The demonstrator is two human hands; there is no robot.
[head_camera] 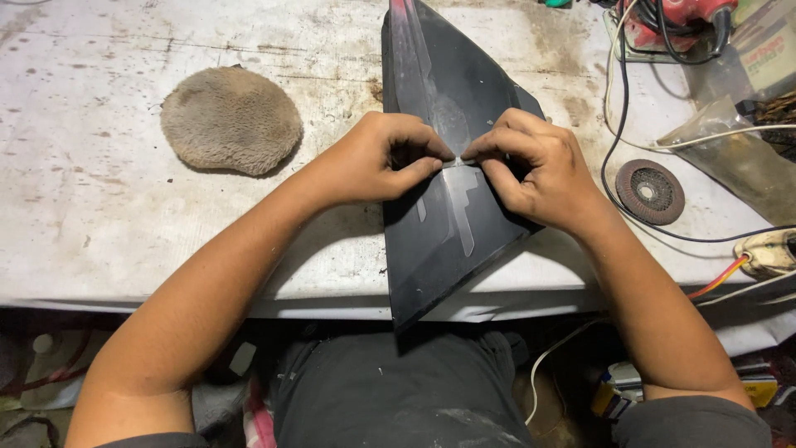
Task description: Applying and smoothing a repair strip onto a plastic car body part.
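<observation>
A long black angular plastic panel lies on the stained white worktable, its pointed near end hanging over the front edge. A pale grey decal strip runs along its middle. My left hand and my right hand meet over the panel's centre. Both pinch a small piece of the pale strip between thumb and fingertips, with the fingertips nearly touching each other. The part of the panel under my palms is hidden.
A round tan fleece polishing pad lies at the left. A dark abrasive disc sits right of the panel among black and white cables. A red power tool and a clear plastic bag are at the far right.
</observation>
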